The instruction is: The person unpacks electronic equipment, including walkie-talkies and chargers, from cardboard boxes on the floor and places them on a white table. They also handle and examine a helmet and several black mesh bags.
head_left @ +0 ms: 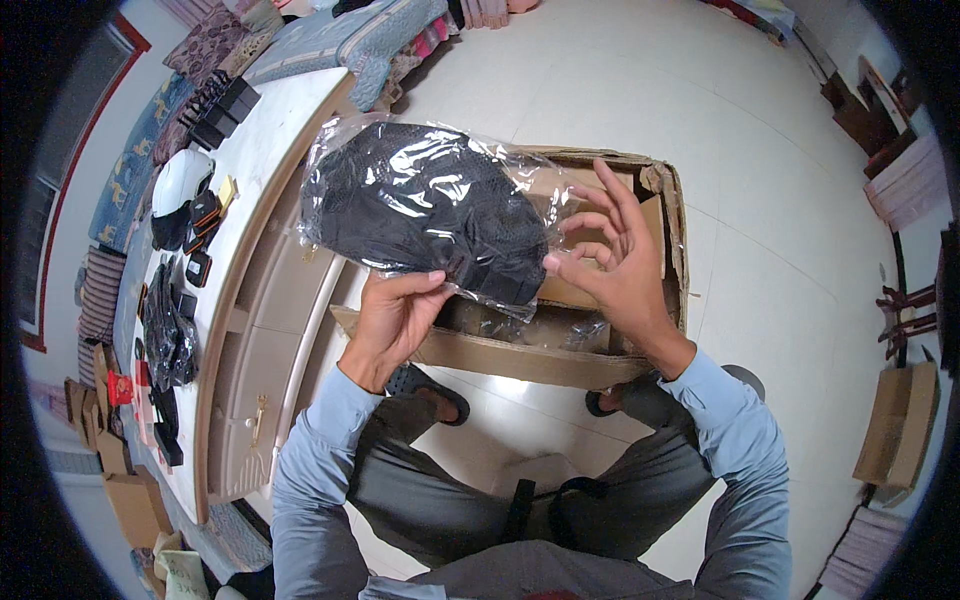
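A clear plastic bag (430,205) with a folded black mesh fabric item inside is held up before me, over the far left part of an open cardboard box (560,372). My left hand (392,315) grips the bag's lower edge, thumb on top and fingers underneath. At the bag's right end my right hand (622,265) pinches the plastic edge between thumb and a bent finger, while the other fingers fan out upward. Light glares off the film, so the item's exact kind cannot be made out. Crumpled clear plastic (560,328) lies inside the box.
On my left runs a white-topped cabinet (262,130) with drawers, bearing a white helmet (182,183), small black cases (203,215) and dark plastic-wrapped packets (170,335). More cardboard boxes (138,505) stand past it. Another carton (893,425) sits at the far right.
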Action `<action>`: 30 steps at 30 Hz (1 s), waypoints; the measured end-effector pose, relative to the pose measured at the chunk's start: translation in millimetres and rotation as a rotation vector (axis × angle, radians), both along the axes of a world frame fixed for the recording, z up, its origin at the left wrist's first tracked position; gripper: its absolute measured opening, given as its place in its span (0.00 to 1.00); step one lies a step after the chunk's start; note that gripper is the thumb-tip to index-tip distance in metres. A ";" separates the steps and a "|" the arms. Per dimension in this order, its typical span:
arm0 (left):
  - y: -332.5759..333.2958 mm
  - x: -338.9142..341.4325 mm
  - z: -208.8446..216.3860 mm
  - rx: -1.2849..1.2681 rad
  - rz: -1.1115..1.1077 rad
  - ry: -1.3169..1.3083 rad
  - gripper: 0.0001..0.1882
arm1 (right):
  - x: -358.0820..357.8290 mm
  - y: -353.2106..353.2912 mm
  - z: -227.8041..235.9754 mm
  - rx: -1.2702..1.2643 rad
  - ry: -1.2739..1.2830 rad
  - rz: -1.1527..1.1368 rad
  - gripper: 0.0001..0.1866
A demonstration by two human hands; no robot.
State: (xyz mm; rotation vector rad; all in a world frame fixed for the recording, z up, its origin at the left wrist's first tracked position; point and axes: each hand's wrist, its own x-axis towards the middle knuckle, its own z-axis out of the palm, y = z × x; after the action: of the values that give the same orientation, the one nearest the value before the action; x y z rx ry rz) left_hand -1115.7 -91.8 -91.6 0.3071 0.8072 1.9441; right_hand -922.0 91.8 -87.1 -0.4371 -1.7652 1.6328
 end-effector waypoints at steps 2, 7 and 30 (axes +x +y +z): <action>-1.6 -1.9 0.2 -0.021 -0.020 -0.003 0.30 | -2.4 2.0 0.6 -0.211 0.080 0.028 0.50; 0.3 -0.6 -7.8 -0.083 -0.023 -0.032 0.31 | 1.3 10.9 2.1 -0.221 0.046 -0.005 0.26; -15.3 -0.8 10.3 0.053 0.153 0.155 0.19 | 15.3 22.6 -15.0 -0.310 -0.097 -0.333 0.08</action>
State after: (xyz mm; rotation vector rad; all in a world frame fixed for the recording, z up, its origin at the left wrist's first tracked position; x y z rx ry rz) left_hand -1116.4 -107.1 -81.3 0.4435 0.9032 2.1066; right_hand -906.7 114.4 -102.2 -0.9156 -1.4125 1.6633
